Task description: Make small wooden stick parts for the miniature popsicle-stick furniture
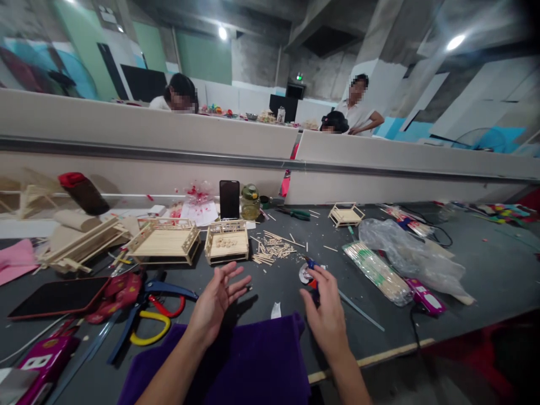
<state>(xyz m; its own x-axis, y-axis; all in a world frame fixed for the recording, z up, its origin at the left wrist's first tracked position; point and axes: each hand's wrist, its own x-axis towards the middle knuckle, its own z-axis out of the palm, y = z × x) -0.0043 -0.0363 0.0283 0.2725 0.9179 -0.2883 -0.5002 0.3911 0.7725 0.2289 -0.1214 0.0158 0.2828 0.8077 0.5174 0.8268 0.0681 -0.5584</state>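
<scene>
Bottom centre: purple cloth (253, 360) lies at the near table edge, between both forearms.

Left hand (215, 298), lower centre: palm turned inward, fingers spread and loosely curled, wide open. A small dark bit shows at the fingertips (244, 288); cannot tell whether it is pinched or only beside them.

Right hand (324, 309), just right of centre: back of hand to camera, fingers closed round a tool (311, 264) with a blue and red tip that pokes out above the knuckles. Tool is dark in the grip; type not clear. Its tip sits over a small white disc (304, 274) on the table.

Lower left: scissors (147, 315) with blue, red and yellow handles, a dark tablet (59, 297) lying flat, a magenta box (46, 360) with a white label, print too small to read.

Right of the hands: a clear packet of sticks (377, 273), a crumpled plastic bag (405, 247), another magenta box (426, 297); no legible writing.

Middle of the dark table (464, 264): loose cut sticks (272, 247) in a scatter. Left of them two pale stick-built models with railed sides, the small model (226, 242) touching or just beside the large model (166, 242). A third, tiny model (346, 214) stands apart at centre right.

Behind: upright phone (229, 199), screen dark, just beside a green-lidded jar (250, 202). Green-handled pliers (295, 214) near them.

Far: grey partition (126, 140) across the frame; three other people beyond it, upper centre.
</scene>
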